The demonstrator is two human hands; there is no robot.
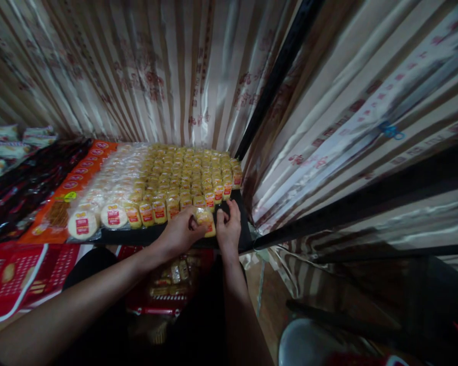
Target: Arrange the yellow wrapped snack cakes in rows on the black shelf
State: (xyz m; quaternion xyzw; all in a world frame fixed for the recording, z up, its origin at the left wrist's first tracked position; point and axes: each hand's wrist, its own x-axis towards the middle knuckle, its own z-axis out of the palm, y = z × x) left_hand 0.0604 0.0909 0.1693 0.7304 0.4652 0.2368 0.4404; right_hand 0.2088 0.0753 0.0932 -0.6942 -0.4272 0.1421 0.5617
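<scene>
My left hand [180, 233] is closed around a small yellow wrapped cake [206, 220] with a red label, at the front edge of a dark shelf [145, 235]. My right hand [228, 223] sits just right of it, fingers curled and pinching the same packet's end. Behind both hands, rows of several identical yellow packets [183, 178] cover the shelf. Larger round white cakes [83, 222] with red labels lie at the front left.
Orange packets [66, 195] and dark wrapped goods [19, 188] lie to the left. Striped plastic curtain [347, 117] hangs behind and to the right, with a black pole [275, 81]. Red printed cartons [15, 277] and a box of packets [171, 284] sit below.
</scene>
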